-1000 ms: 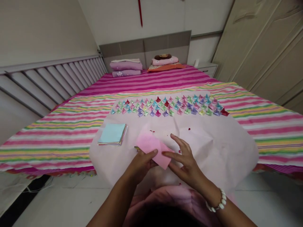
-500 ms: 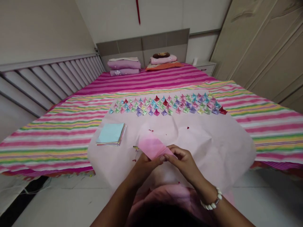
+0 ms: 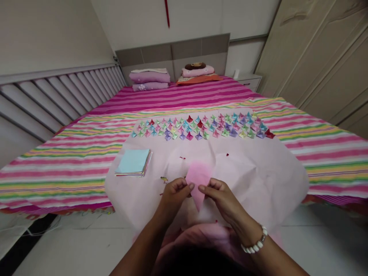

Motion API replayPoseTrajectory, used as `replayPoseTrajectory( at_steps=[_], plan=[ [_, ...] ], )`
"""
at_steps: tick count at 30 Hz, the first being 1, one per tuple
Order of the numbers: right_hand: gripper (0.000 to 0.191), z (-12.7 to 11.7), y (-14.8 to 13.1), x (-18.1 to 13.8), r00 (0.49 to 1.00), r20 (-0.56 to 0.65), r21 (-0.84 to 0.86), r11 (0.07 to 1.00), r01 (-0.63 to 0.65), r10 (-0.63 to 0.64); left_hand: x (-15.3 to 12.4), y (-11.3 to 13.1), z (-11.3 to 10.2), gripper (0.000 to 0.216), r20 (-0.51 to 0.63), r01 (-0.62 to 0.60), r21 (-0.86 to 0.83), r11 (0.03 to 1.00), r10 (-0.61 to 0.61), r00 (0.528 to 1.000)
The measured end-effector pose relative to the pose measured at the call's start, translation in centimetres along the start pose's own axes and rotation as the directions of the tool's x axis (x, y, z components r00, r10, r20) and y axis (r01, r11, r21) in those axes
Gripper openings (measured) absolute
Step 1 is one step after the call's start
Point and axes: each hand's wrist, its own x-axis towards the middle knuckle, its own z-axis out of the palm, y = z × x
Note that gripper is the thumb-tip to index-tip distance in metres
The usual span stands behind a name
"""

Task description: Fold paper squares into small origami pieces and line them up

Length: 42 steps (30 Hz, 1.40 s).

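A pink sheet of origami paper [image 3: 198,174], folded into a kite-like shape with its narrow point toward me, is between my two hands. My left hand [image 3: 176,191] pinches its left edge, thumb on top. On the right edge, my right hand [image 3: 217,191] grips it the same way, the other fingers curled behind the paper. Beyond the hands, rows of small folded paper pieces [image 3: 189,136] in many colours stand on the pale paper sheet [image 3: 244,184]. A stack of square paper [image 3: 133,161], light blue on top, lies to the left.
Small red scraps [image 3: 182,157] and a yellowish scrap [image 3: 164,179] lie on the pale sheet. Beneath it is a striped bedspread [image 3: 330,161]. Folded purple bedding [image 3: 150,77] and a pink pillow pile [image 3: 198,72] sit by the headboard [image 3: 198,50]. A slatted rail [image 3: 66,86] runs along the left.
The pink paper has been turned so its narrow point faces me. My hands have moved apart, from together at its lower edge to one on each side.
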Motion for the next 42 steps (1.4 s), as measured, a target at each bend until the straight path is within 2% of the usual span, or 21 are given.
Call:
replayPoseTrajectory(
  at_steps=[3,6,9,12,15,18,22,25,32,36,38,42],
  plan=[
    [0.022,0.2,0.4,0.1,1.000,-0.019,0.023,1.000,-0.015,0.016,0.2,-0.3,-0.2,0.026,-0.008,-0.029,0.032,0.999,0.030,1.000],
    [0.021,0.5,0.0,0.0,0.999,-0.011,0.139,0.990,-0.029,0.031,0.1,-0.2,-0.2,0.025,0.032,-0.012,0.049,0.999,0.010,0.999],
    [0.022,0.7,-0.6,-0.1,0.999,-0.002,0.253,0.966,-0.046,0.048,-0.2,0.0,0.3,0.022,0.047,0.017,0.002,1.000,-0.017,0.999],
    [0.023,0.7,-0.9,-0.1,0.998,-0.006,0.307,0.950,-0.060,0.065,-0.2,-0.1,0.6,0.018,0.030,-0.004,-0.088,0.996,0.007,1.000],
    [0.025,0.6,-0.7,-0.1,0.998,-0.017,0.319,0.946,-0.059,0.068,-0.1,-0.3,0.7,0.033,-0.015,-0.058,-0.161,0.985,0.056,0.998],
    [0.026,0.5,-0.6,-0.1,0.998,-0.023,0.331,0.942,-0.053,0.064,-0.2,-0.3,0.6,0.043,0.029,-0.051,-0.162,0.985,0.056,0.998],
    [0.021,0.4,-0.7,-0.2,0.999,-0.035,0.330,0.943,-0.028,0.042,-0.4,-0.2,0.5,0.018,0.077,-0.012,-0.076,0.997,0.018,0.997],
    [0.019,0.3,-0.9,-0.3,0.999,-0.029,0.327,0.945,-0.024,0.035,-0.4,-0.1,0.6,0.012,0.057,0.002,-0.045,0.999,0.001,0.998],
    [0.023,-0.2,-0.8,-0.4,0.999,-0.019,0.284,0.959,-0.023,0.029,-0.3,-0.2,0.6,0.014,0.081,0.010,-0.075,0.997,-0.004,0.997],
    [0.029,-0.4,-0.8,-0.3,0.999,-0.016,0.275,0.961,-0.029,0.035,-0.2,-0.5,0.3,0.032,0.016,-0.046,-0.081,0.996,0.048,0.999],
    [0.038,-0.4,-0.8,-0.2,0.998,-0.048,0.243,0.970,-0.020,0.033,-0.3,-0.6,0.2,0.036,0.002,-0.096,-0.028,0.995,0.097,0.995],
    [0.048,-0.7,-0.7,0.0,0.985,-0.168,0.089,0.994,0.056,-0.040,-0.6,-0.3,0.0,0.025,0.035,-0.203,0.225,0.953,0.200,0.979]
  ],
)
